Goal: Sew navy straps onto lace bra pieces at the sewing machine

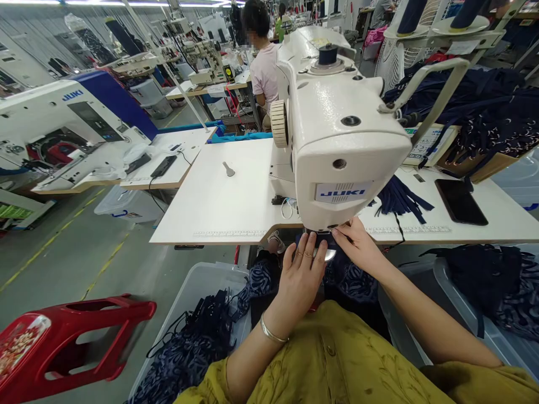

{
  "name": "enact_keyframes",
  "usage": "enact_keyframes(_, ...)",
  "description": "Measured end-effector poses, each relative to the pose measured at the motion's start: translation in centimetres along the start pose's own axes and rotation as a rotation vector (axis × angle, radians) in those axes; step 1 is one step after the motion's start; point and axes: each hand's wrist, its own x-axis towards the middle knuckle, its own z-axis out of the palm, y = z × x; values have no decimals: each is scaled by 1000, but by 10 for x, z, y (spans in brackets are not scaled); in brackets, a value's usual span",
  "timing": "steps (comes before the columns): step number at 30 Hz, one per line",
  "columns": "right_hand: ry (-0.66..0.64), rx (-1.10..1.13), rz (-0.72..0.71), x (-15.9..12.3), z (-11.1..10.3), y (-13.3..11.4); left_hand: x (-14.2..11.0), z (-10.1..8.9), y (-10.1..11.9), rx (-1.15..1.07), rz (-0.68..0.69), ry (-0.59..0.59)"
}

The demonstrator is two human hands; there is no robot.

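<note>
A white JUKI sewing machine [337, 123] stands on a white table [227, 207] in front of me. My left hand [301, 275] lies flat with its fingers stretched out on dark navy patterned fabric [349, 280] just under the machine's head. My right hand [357, 244] rests beside it on the same fabric, fingers pressed together near the needle area, which the machine head hides.
A clear bin [197, 286] of navy fabric sits lower left, another bin [446, 280] lower right. A red stool [71, 342] stands on the floor at left. A black phone [461, 202] and navy strips [400, 199] lie on the table. Another person [263, 62] sits further back.
</note>
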Motion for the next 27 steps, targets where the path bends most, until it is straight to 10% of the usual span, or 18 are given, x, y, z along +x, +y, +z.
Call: enact_keyframes(27, 43, 122, 65, 0, 14, -1, -1, -2, 2, -16, -92, 21)
